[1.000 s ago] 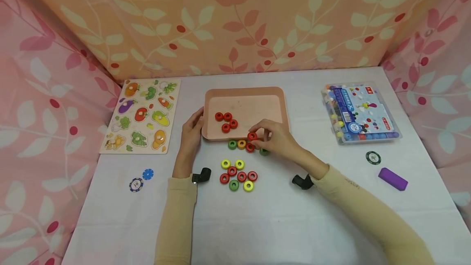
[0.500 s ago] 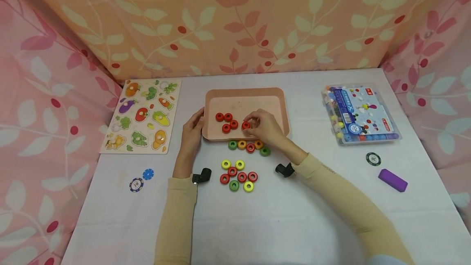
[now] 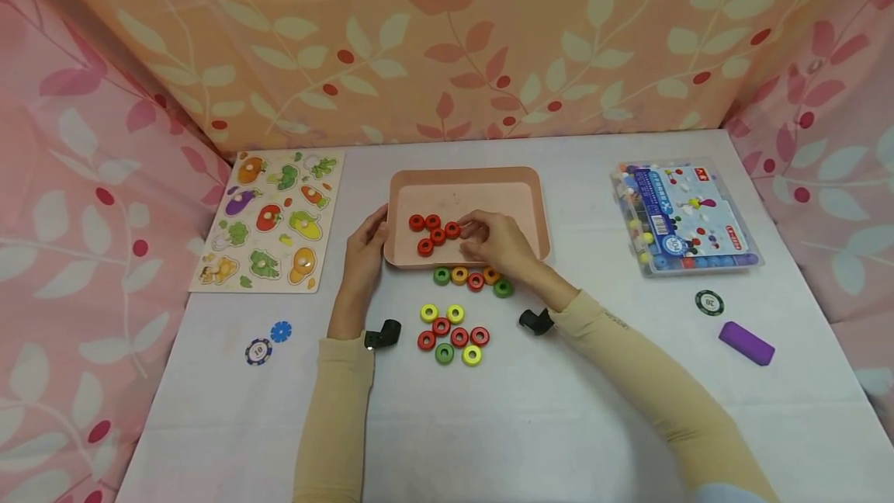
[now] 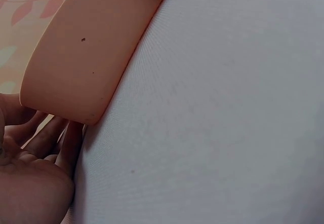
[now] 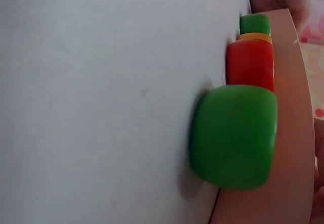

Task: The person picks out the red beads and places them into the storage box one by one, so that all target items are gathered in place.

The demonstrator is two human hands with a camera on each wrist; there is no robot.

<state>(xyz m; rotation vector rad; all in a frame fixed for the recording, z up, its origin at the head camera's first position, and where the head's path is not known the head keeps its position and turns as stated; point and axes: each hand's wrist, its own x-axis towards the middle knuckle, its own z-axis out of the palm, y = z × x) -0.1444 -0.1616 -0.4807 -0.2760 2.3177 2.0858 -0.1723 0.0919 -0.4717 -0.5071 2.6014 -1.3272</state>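
Red rings point(image 3: 437, 237), five of them, bunched close together in the left, near part of a shallow pink tray point(image 3: 489, 192) set on a white cloth point(image 3: 447, 425). Right hand point(image 3: 501, 247) reaches in over the tray's near rim, fingertips just beside the rightmost ring of the bunch; thumb and forefinger stand apart, ring lying just outside the gap; contact cannot be told from this angle. Left hand point(image 3: 365, 243) at the tray's left end, fingers fairly straight and resting against the outer wall rather than wrapped round it; left wrist view shows fingertips low at that end, thumb up by the rim corner. Along the near side, outside the tray, a short uneven row: green ring point(image 3: 442, 275), orange ring point(image 3: 459, 275), a red one, a second orange partly behind the right hand, a second green. Right wrist view sees this row end-on, close by the tray wall. Nearer the person, a loose cluster on the cloth: three yellow rings point(image 3: 472, 355), four red, one green. Far left, a board point(image 3: 268, 220) of vegetable pictures; below it a blue disc point(image 3: 281, 331) and a numbered chip point(image 3: 258, 352). Right side: clear box point(image 3: 687, 216) of coloured beads, dark chip point(image 3: 709, 303), purple block point(image 3: 746, 343).
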